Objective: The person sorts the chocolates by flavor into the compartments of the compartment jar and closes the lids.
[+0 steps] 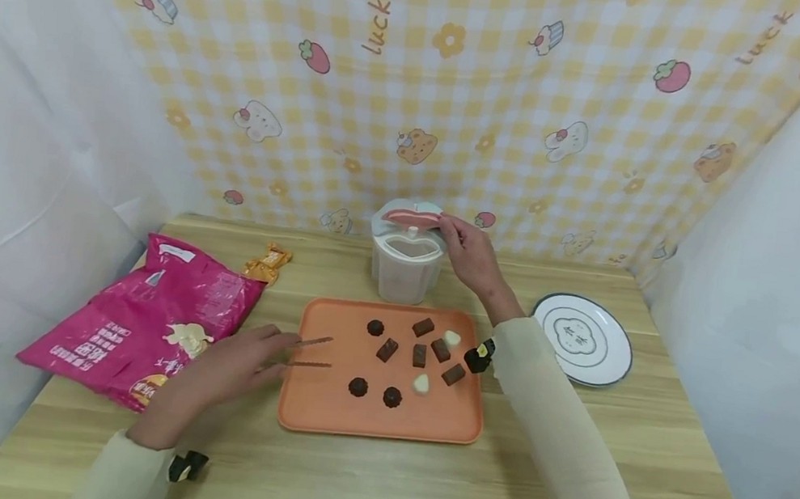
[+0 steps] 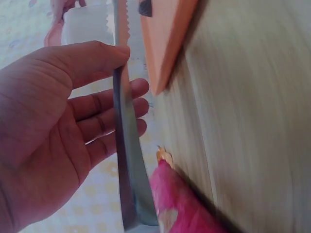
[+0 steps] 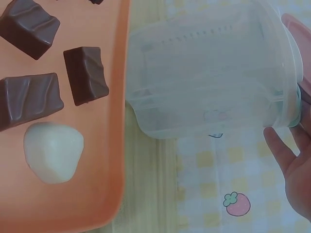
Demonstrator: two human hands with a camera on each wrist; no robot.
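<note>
My left hand (image 1: 234, 366) grips metal tongs (image 2: 138, 189) between thumb and fingers. Their serrated tips reach apart over the left edge of an orange tray (image 1: 332, 411). Behind the tray stands a translucent plastic container (image 1: 407, 281); its pink-and-white flip lid (image 1: 412, 218) is raised. At the lid's right side, my right hand (image 1: 474, 259) pinches its edge, fingertips partly hidden in the right wrist view. On the tray lie several brown chocolate blocks (image 3: 86, 75), round dark chocolates (image 1: 358, 387) and white pieces (image 3: 53, 152).
A magenta snack bag (image 1: 122, 318) lies at the left, near my left forearm. Small orange-wrapped sweets (image 1: 267, 264) sit just behind it. At the right is a white plate (image 1: 613, 341) with a dark rim, beside my right forearm. A checked cloth (image 1: 413, 121) hangs behind the table.
</note>
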